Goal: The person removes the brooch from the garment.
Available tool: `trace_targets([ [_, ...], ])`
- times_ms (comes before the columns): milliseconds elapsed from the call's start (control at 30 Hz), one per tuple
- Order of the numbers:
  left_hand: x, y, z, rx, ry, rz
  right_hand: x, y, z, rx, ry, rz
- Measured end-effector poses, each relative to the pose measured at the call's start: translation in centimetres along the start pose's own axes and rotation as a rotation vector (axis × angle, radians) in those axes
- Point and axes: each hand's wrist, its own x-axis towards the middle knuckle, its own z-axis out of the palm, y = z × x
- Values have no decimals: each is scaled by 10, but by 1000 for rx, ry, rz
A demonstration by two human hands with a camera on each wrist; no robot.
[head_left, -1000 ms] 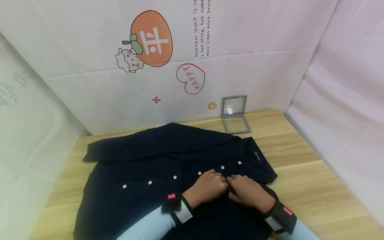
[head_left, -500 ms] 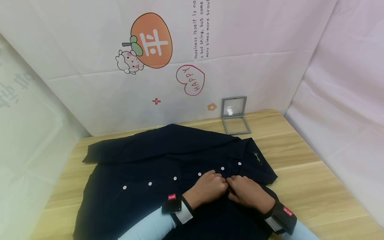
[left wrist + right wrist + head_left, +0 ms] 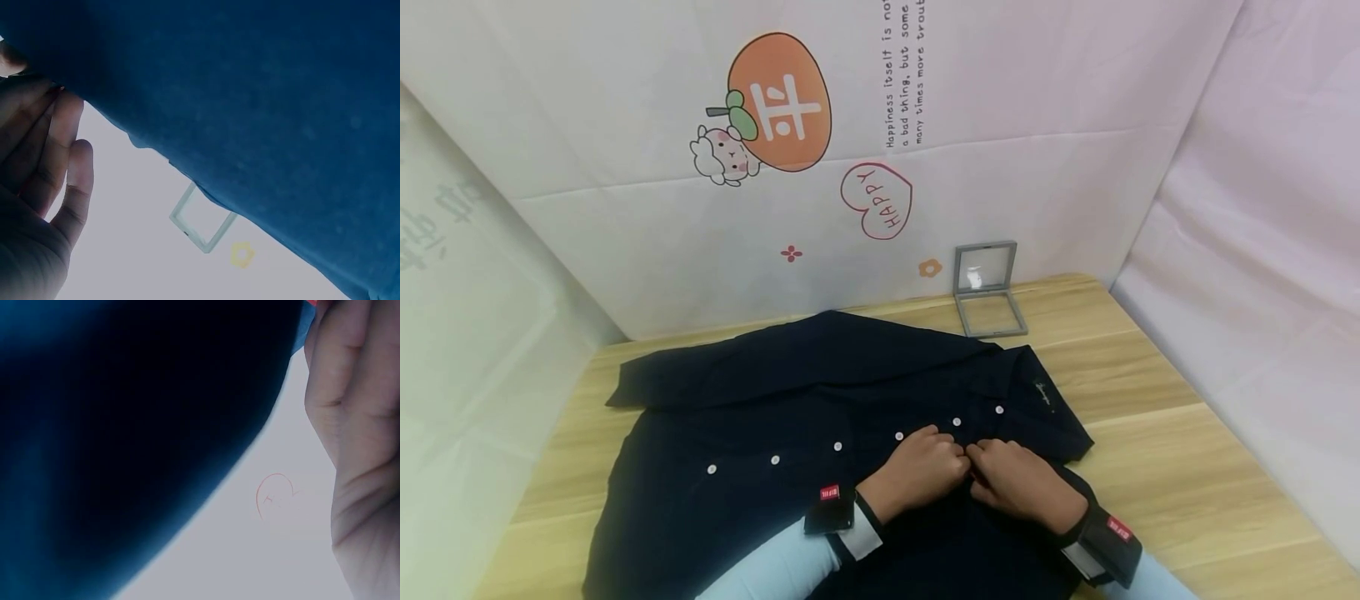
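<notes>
Navy cloth: shirt (image 3: 805, 417) spread on the wooden surface (image 3: 1187, 467), near side of the grey frame (image 3: 983, 292), far edge right by it. Risk as I judge it: a loose pinch could drop the fabric, a far-ward tug could bump the frame. From my end the fingertips are mostly hidden. Left hand (image 3: 917, 468) and right hand (image 3: 1018, 482), both nearer than the frame: curled, knuckles almost meeting, pinching shirt cloth, I'd say. Red sliver (image 3: 311, 302) at the right fingertips, too small to name.

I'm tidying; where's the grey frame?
In the head view, the grey frame stands open right of centre, at the table's back edge beyond the navy shirt.
</notes>
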Motion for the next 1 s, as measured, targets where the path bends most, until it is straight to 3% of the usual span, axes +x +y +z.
trace_targets([
  [1000,-1,-1,5,-9,41,6,0,0,0,9,-4,-4],
])
